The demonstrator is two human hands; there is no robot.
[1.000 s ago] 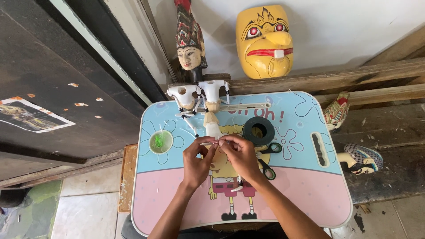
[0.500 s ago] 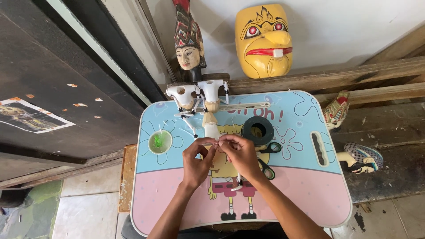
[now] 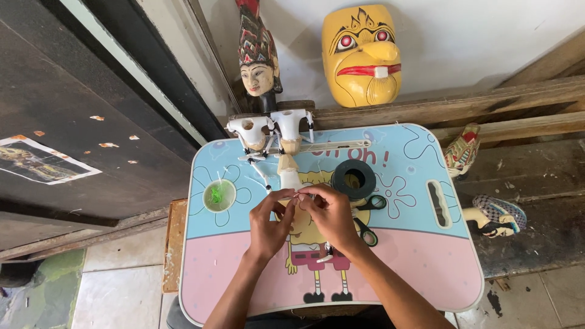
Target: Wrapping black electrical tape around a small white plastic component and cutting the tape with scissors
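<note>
Hands [image 3: 301, 213] unmoved, fingertips pinched together

Puppet-maker's home workshop: carved yellow mask [image 3: 362, 55], wooden puppet head [image 3: 258, 67], unpainted puppet torsos [image 3: 271, 129], rough timber ledge [image 3: 487, 103]

pale puppet piece [image 3: 289, 176] | upright-ish on table | pinched at fingertips
</note>
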